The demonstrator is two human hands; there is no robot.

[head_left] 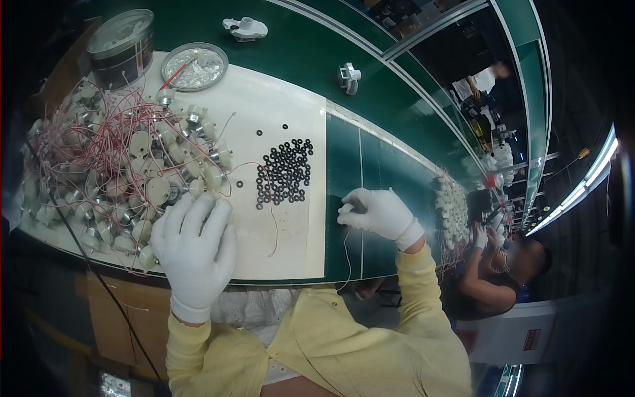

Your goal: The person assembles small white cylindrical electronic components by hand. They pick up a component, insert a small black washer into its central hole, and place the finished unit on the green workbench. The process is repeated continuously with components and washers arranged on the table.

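Observation:
My left hand [195, 248], in a white glove, reaches over the near right edge of a heap of small motors [159, 188] with off-white plastic housings and thin red and white wires. Its fingers are extended and slightly apart, their tips touching the heap. Over the green surface to the right, my right hand [380, 215], also gloved, is closed with thumb and fingers curled together. A thin wire [346, 255] hangs below its fingertips; whatever it holds is hidden. Between the hands lies a dense patch of small black rings [284, 169], with a few loose ones beside it.
A round dish [221, 74] of whitish paste with a red stick stands behind the heap, next to a dark tub [122, 59]. Two white plastic parts [245, 29] lie on the far green surface. More wired parts [451, 205] lie right; another person [496, 278] works beyond.

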